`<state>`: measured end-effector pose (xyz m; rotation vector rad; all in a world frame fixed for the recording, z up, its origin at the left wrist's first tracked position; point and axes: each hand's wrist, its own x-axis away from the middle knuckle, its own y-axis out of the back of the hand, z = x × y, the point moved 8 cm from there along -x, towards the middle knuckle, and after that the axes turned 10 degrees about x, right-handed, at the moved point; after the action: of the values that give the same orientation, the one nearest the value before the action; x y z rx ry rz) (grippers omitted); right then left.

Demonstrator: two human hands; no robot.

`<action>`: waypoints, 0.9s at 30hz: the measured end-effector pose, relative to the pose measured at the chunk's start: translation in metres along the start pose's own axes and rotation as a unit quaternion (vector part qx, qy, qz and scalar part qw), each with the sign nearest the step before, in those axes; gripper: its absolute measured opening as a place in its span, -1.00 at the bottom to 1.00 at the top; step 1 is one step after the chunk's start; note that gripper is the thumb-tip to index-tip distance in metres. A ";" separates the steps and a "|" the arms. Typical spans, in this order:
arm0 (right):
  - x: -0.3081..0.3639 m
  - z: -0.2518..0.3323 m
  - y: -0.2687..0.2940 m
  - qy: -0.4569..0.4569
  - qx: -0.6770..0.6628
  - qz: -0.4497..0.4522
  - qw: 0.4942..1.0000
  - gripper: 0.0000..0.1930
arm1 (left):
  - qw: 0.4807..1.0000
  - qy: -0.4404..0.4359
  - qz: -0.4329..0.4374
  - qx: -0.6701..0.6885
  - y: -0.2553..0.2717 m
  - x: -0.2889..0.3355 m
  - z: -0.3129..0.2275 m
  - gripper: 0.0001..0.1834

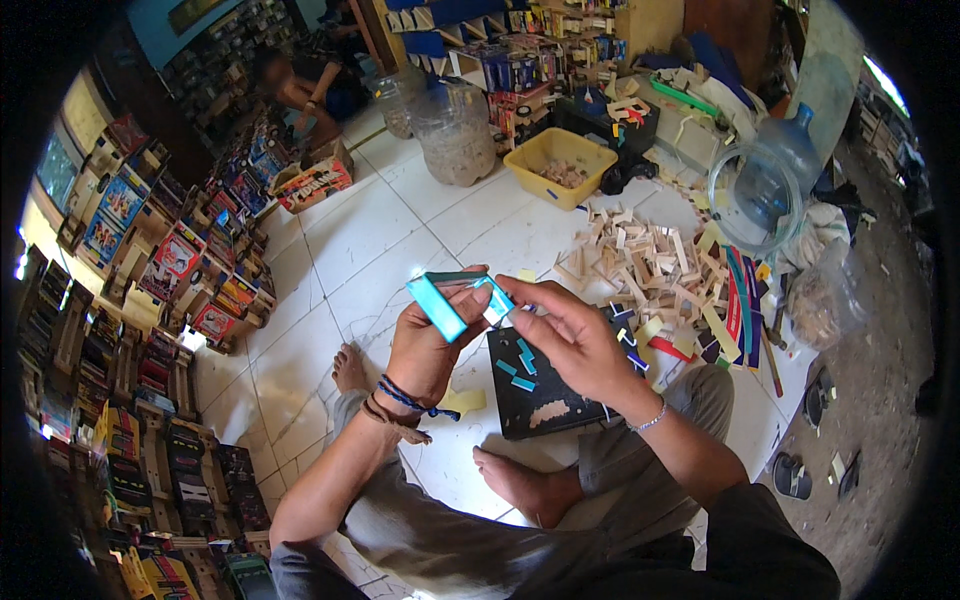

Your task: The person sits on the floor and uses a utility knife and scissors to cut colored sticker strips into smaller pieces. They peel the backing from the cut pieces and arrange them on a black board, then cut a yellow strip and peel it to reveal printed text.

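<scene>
In front of me, above the floor, is a small angled frame piece with shiny turquoise faces [438, 308]. My left hand [420, 352] is closed round it, with the thumb lying on its inner side. The fingertips of my right hand [572, 345] pinch the shorter turquoise end of the same piece. Below the right hand lies a black board [512, 408], partly hidden by that hand and forearm. Several small turquoise strips [526, 352] are scattered on the board, along with a pale worn patch.
A heap of small wooden pieces [640, 255] spreads at right, beside coloured strips [738, 305]. Behind it stand a yellow basin [530, 165] and a clear plastic container [455, 140]. Rows of toy trucks [170, 270] line the left. Sandals [792, 476] lie far right. Another person [300, 95] sits at the back.
</scene>
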<state>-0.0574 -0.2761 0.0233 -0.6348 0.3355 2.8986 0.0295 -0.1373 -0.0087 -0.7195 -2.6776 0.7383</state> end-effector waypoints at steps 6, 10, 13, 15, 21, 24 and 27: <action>-0.007 -0.025 0.006 -0.124 -0.023 -0.005 0.992 -0.74 | 0.997 -0.053 0.030 -0.047 -0.010 0.005 -0.010 -0.53; -0.009 -0.010 0.010 -0.042 0.097 -0.046 0.993 -0.82 | 0.989 -0.094 0.038 -0.107 -0.015 0.006 -0.015 -0.52; -0.005 0.000 0.012 -0.001 0.170 -0.078 0.982 -0.86 | 0.985 -0.113 0.059 -0.114 -0.018 0.008 -0.015 -0.52; -0.005 0.008 0.012 0.032 0.190 -0.100 0.976 -0.86 | 0.983 -0.125 0.074 -0.113 -0.020 0.008 -0.016 -0.53; 0.000 0.025 0.011 0.088 0.240 -0.123 0.959 -0.86 | 0.986 -0.103 0.096 -0.095 -0.021 0.006 -0.012 -0.57; 0.005 0.036 0.009 0.130 0.268 -0.128 0.946 -0.85 | 0.984 -0.107 0.101 -0.099 -0.022 0.008 -0.013 -0.61; 0.007 0.039 0.008 0.130 0.261 -0.128 0.948 -0.85 | 0.985 -0.106 0.106 -0.090 -0.021 0.010 -0.011 -0.66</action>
<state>-0.0803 -0.2733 0.0566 -0.8794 0.9356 2.3302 0.0178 -0.1430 0.0130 -1.0388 -2.9191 0.6605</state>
